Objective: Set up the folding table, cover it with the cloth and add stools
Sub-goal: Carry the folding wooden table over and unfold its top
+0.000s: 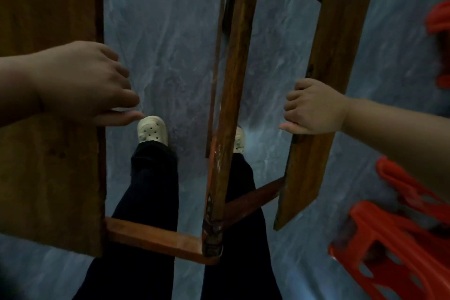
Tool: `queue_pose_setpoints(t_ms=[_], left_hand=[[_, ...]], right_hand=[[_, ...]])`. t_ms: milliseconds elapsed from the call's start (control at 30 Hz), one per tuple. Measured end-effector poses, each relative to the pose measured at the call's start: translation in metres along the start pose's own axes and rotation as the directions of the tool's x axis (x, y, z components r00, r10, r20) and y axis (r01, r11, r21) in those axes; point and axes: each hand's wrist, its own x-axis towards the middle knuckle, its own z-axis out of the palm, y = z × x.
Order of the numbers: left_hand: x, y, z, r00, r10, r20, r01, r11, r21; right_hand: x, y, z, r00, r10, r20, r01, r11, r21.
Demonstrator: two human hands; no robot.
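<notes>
The wooden folding table is held up off the grey floor, seen from above. Its broad brown board (48, 153) fills the left side, and my left hand (82, 85) grips that board's right edge. A middle wooden leg (231, 105) runs down the frame, joined to the board by a cross rail (155, 238). My right hand (314, 107) is shut around the right wooden leg (336, 44). Red plastic stools (394, 246) stand at the lower right. No cloth is in view.
My legs in dark trousers and pale clogs (153, 130) stand on the grey marbled floor (170, 44) between the table's parts. Another red plastic piece (438, 14) shows at the right edge.
</notes>
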Motion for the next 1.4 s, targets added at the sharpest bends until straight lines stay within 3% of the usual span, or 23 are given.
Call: queue_pose_setpoints(t_ms=[33,100,167,300,933,1200,1300,1400], left_hand=[[-0.001,-0.003,0.0,0.992,0.003,-0.125,0.009,0.995,0.098],[-0.003,-0.002,-0.006,0.98,0.06,-0.188,-0.034,0.99,0.14],[-0.012,-0.006,-0.005,0.995,0.011,-0.102,0.009,0.982,0.19],[-0.021,0.0,-0.015,0.998,0.021,-0.06,-0.012,0.989,0.147],[-0.021,0.025,-0.046,0.994,-0.019,-0.103,0.043,0.972,0.229],[-0.031,0.037,-0.06,0.996,-0.091,0.021,0.084,0.975,0.206],[-0.003,0.063,-0.072,0.991,-0.082,0.104,0.053,0.965,0.257],[0.026,0.082,-0.077,0.954,-0.143,0.263,0.086,0.973,0.216]], right_hand=[[-0.005,0.0,-0.006,1.0,0.0,0.004,0.0,1.0,0.009],[-0.016,0.0,-0.017,1.0,0.002,-0.004,-0.002,1.0,0.017],[-0.025,-0.003,-0.03,1.0,-0.004,0.006,0.004,0.999,0.033],[-0.034,-0.009,-0.05,0.999,-0.026,0.033,0.025,0.999,0.038],[-0.043,-0.03,-0.104,0.999,0.035,0.03,-0.034,0.999,-0.032],[-0.026,-0.041,-0.123,0.997,0.041,0.061,-0.038,0.998,-0.041],[0.006,-0.048,-0.138,0.992,0.016,0.124,-0.01,0.999,-0.045],[0.031,-0.053,-0.142,0.964,0.005,0.267,-0.028,0.996,0.083]])
